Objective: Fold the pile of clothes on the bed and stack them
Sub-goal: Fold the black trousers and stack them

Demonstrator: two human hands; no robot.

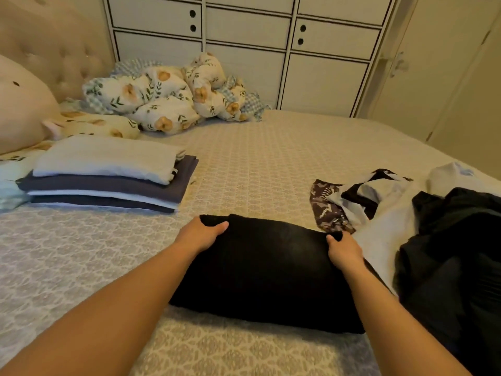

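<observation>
Two far corners of the folded black garment (271,270), lying mid-bed, are pinched by the left hand (202,234) and right hand (344,251). Edges should be kept aligned and taut when it is lifted toward the folded stack (108,175).

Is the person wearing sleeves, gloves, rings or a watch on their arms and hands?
No. Both forearms are bare all the way to the bottom edge of the picture, so no sleeves show. The left hand and the right hand have no gloves. No rings, watch or bracelet can be seen on the fingers and wrists that show. The fingernails look short and plain, though the dim light makes that hard to tell.
</observation>
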